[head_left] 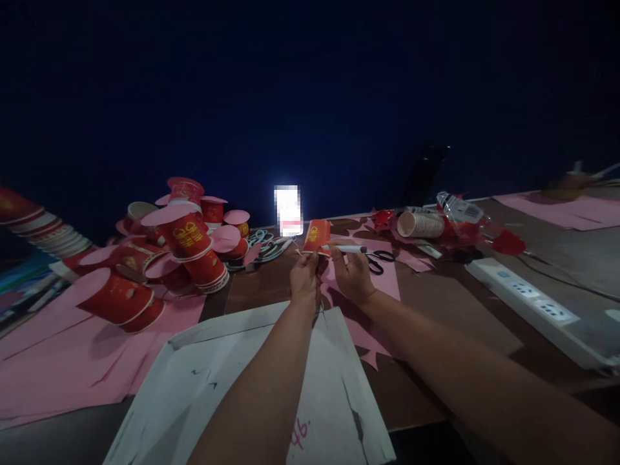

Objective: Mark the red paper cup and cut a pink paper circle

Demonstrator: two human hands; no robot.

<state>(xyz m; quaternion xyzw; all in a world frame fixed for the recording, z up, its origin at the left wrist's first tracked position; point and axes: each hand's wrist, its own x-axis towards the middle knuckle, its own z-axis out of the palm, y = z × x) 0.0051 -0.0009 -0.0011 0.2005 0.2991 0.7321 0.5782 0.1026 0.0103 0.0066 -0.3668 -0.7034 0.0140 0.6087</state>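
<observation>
Left hand grip pinches the cup. Right hand grip pinches the pen, touching the cup's right side. Steady the cup and move the pen slowly.

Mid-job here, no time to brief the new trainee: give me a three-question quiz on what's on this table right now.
1. True or false: the left hand holds a red paper cup with gold print.
2. Multiple choice: the right hand grips A) black-handled scissors, B) a white marker pen, C) a clear plastic bottle.
3. Fill in: the long white power strip lies on the person's ____ side.

Key: 1 true; 2 B; 3 right.
</observation>
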